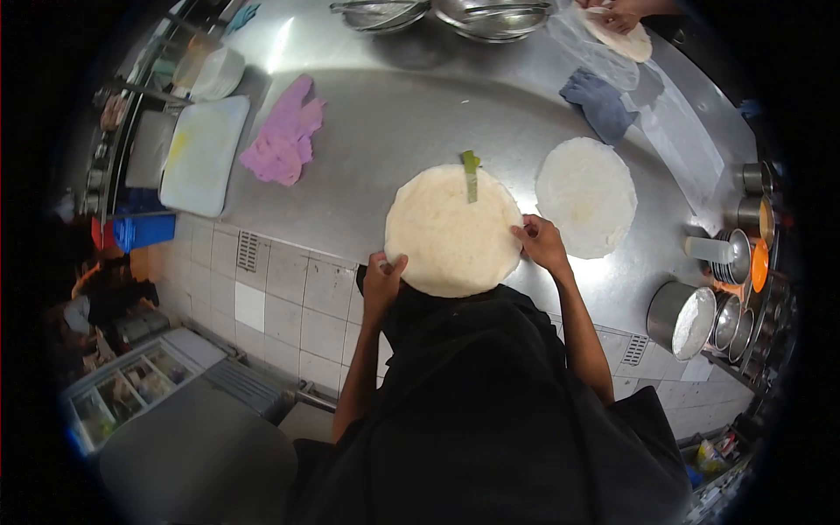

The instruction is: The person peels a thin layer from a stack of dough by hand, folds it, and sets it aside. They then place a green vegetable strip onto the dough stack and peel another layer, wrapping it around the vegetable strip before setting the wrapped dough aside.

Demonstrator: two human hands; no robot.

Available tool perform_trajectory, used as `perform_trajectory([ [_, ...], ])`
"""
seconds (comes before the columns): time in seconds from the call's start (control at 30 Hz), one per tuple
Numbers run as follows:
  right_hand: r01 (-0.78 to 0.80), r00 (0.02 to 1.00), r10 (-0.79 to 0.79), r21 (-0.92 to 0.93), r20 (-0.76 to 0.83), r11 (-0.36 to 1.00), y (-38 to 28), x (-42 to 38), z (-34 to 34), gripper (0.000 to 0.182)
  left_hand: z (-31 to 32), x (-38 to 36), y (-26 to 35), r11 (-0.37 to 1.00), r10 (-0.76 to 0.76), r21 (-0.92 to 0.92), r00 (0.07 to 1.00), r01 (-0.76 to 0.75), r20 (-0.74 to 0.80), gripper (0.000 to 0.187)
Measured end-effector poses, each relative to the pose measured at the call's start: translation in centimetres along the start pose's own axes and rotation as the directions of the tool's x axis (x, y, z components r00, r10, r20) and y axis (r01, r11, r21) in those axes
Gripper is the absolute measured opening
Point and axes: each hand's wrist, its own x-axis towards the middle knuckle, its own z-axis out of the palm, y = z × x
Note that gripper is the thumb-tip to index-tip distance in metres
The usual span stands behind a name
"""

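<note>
A round, pale sheet of dough (451, 236) lies at the front edge of the steel table, its near rim reaching past the edge. My left hand (381, 282) pinches the rim at its lower left. On the opposite side, my right hand (542, 242) grips the rim between thumb and fingers. A green strip (472, 179) overlaps the dough's far rim. Just right of my right hand, a second round, whiter sheet (586, 198) rests flat on the table.
Left on the steel table (376, 114) are a pink cloth (287, 136) and a white cutting board (206, 157). A grey cloth (599, 103) lies at the far right, near another person's hand (619, 16) on a pale round. Metal bowls (492, 22) stand at the back; a large pot (681, 319) is right.
</note>
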Motion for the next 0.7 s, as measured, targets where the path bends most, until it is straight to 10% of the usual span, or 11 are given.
perform_trajectory([
  [0.03,-0.036,0.999,0.036,-0.008,0.027,0.999,0.3,0.2,0.2,0.027,0.4,0.3,-0.2,0.954,0.007,-0.301,1.0,-0.005,0.006,0.037],
  [0.3,-0.24,0.953,0.014,0.726,0.302,0.645,-1.6,-1.0,1.1,0.014,-2.4,6.7,4.6,0.98,0.192,-0.048,0.979,-0.195,-0.065,0.034],
  [0.4,-0.252,0.939,0.009,0.671,0.343,0.697,0.3,-0.1,2.7,0.013,-2.2,8.3,5.5,0.884,0.465,0.062,0.855,-0.464,-0.23,0.039],
  [0.47,-0.271,0.933,0.03,0.644,0.36,0.715,0.5,-0.2,2.6,0.014,-1.7,6.4,8.7,0.562,0.801,0.616,0.549,-0.552,-0.239,0.036],
  [0.57,-0.27,0.935,0.021,0.67,0.355,0.692,0.0,-0.4,2.5,0.015,1.5,4.6,9.4,0.662,0.735,0.195,0.678,-0.723,0.018,0.03],
  [0.7,-0.243,0.919,-0.023,0.612,0.393,0.753,-0.6,0.3,1.9,0.015,7.2,1.5,11.0,0.824,0.517,0.059,0.791,-0.564,0.328,0.03],
])
